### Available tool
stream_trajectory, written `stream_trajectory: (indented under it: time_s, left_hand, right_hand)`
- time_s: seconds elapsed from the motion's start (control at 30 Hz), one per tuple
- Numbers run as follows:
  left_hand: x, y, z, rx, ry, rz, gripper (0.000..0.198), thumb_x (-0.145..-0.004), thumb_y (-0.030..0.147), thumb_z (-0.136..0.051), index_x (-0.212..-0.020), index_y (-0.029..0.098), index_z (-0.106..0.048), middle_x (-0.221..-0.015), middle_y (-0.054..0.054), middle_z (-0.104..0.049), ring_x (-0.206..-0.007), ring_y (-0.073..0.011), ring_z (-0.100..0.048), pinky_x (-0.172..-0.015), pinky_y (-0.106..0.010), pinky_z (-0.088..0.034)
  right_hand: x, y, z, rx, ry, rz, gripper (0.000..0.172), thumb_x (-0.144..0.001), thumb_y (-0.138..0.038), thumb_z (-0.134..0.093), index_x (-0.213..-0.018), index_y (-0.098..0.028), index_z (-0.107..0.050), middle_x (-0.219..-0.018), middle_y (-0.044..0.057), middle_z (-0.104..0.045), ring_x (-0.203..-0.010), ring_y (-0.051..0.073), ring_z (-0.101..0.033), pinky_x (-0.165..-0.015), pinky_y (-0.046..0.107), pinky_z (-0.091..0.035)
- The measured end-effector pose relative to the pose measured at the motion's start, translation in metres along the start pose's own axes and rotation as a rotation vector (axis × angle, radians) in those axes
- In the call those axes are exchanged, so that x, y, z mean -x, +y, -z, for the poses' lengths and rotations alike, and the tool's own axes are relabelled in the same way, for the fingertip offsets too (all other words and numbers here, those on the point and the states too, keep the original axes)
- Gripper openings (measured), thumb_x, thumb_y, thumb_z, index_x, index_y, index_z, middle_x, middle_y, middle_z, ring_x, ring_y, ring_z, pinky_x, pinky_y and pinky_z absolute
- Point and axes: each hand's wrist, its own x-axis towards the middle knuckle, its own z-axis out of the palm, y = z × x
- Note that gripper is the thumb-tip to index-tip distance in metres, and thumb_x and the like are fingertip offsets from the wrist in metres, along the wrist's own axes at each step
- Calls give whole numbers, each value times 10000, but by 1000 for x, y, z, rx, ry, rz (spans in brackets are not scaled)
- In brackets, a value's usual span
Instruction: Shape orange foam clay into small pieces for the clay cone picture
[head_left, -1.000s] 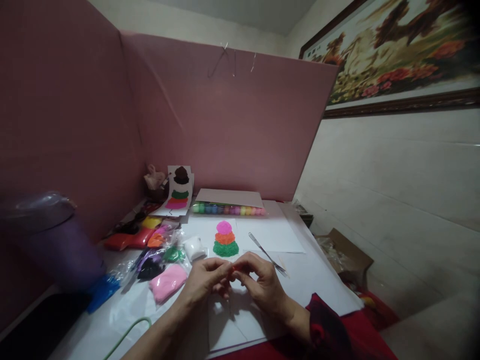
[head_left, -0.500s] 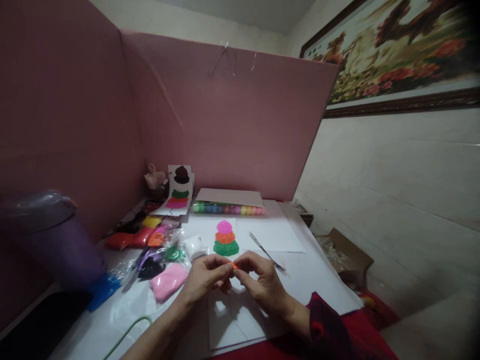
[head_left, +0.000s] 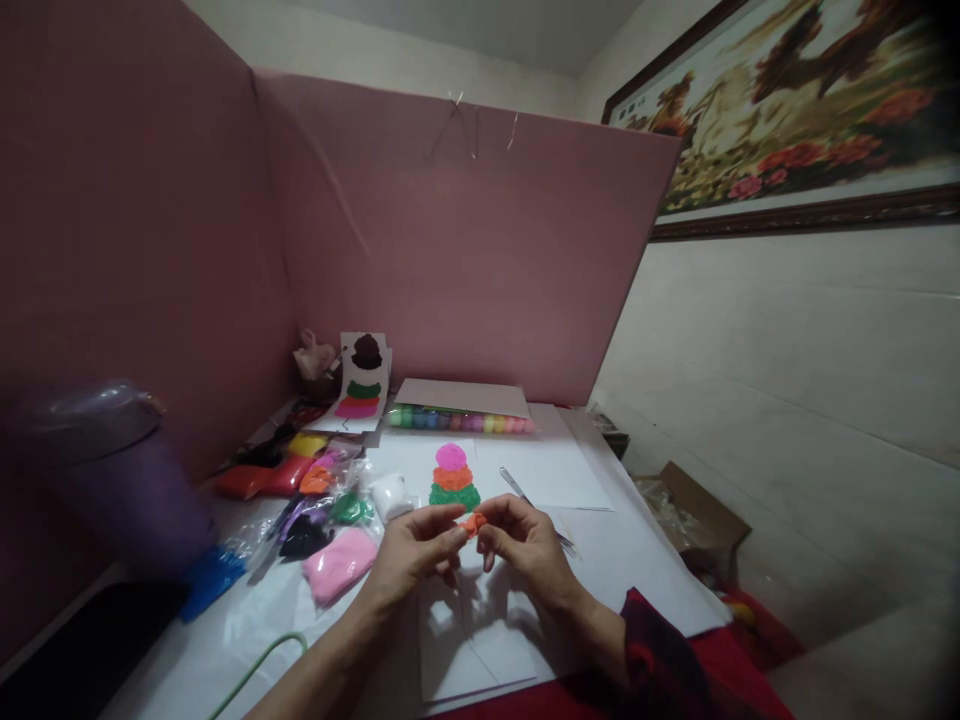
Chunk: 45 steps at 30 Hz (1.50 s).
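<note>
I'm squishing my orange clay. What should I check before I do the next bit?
1. Orange clay pinched between left hand and right hand: ok.
2. Both hands above the white paper: ok.
3. Clay picture of pink, orange and green blobs uncovered, just beyond the fingers: ok.
4. Tweezers lying by the right hand, partly hidden behind it: ok.
5. Exact shape of the orange clay: cannot tell, too small.

Home craft desk: clay packets (head_left: pixel 330 500), framed painting (head_left: pixel 795 110)
</note>
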Motion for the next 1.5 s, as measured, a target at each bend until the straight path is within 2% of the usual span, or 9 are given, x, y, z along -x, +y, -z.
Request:
stream_trajectory:
  time_s: [0.13, 0.3, 0.43, 0.63, 0.9, 1.03, 1.23, 1.37, 1.5]
  left_hand:
    - [2, 1, -2, -111, -100, -31, 319, -654, 344, -737, -839, 88, -700, -592, -30, -631, -429, -71, -489, -417, -198, -438]
    - [4, -2, -5, -138, -56, -84, 281, -672, 358, -718, -775, 101, -672, -557, -4, -602, -389, -70, -471, -381, -201, -426]
    - [3, -4, -5, -99, -58, -30, 317, -685, 415, -691, -725, 103, -650, -541, 9, -577, -386, -85, -503, -382, -219, -449]
    - [0, -6, 0, -72, -62, -19, 280, -678, 378, -710, -722, 121, -608, -518, 15, -599, -374, -89, -526, -389, -207, -444]
    - [0, -7, 2, -91, -76, 30, 300, -675, 399, -703, -718, 118, -607, -558, 0, -608, -403, -107, -545, -406, -235, -463]
    - [1, -3, 0, -86, -82, 15, 236, -661, 330, -725, -730, 129, -622, -552, 4, -617, -430, -104, -544, -444, -223, -441]
    - [1, 1, -3, -91, 34, -56, 165, -618, 241, -748, -662, 128, -636, -457, 25, -575, -390, -80, -492, -400, -183, -371]
    - [3, 2, -2, -52, -9, -64, 191, -633, 271, -742, -734, 121, -680, -547, -10, -620, -460, -105, -536, -447, -218, -441]
    - [3, -1, -1, -95, -64, -84, 199, -648, 262, -740, -758, 105, -686, -542, -13, -609, -475, -111, -545, -448, -226, -460]
  right_hand:
    - [6, -5, -4, 104, -53, 37, 123, -752, -196, -673, -866, -155, -653, -756, 22, -637, -648, 134, -586, -532, 226, -488]
    - [10, -5, -4, 199, -13, 70, 130, -771, -159, -640, -901, -171, -632, -732, 9, -628, -643, 135, -579, -524, 228, -479]
    - [10, -8, -3, 313, -33, 108, 43, -809, -165, -597, -828, -160, -635, -710, 20, -622, -647, 147, -586, -537, 244, -474]
    - [12, -14, -4, 564, -45, 269, 144, -767, -90, -622, -887, -166, -642, -776, 28, -627, -672, 149, -571, -622, 270, -471]
    - [14, -17, -4, 655, -57, 362, 74, -806, -119, -579, -833, -161, -634, -740, 33, -612, -680, 157, -561, -628, 280, -461]
    - [14, -17, -6, 598, -39, 250, 46, -814, -196, -593, -803, -160, -620, -702, 22, -600, -638, 147, -556, -608, 279, -464]
    - [4, -5, -2, 104, 28, -30, 193, -744, -314, -677, -722, -151, -575, -570, -32, -544, -457, 94, -504, -431, 219, -452]
    - [-1, -1, 0, 45, 106, -34, 221, -731, -334, -694, -762, -137, -601, -580, -16, -572, -462, 93, -517, -429, 209, -461]
    - [1, 2, 0, 113, 99, 43, 178, -753, -318, -677, -764, -144, -638, -592, -15, -563, -491, 90, -500, -418, 189, -449]
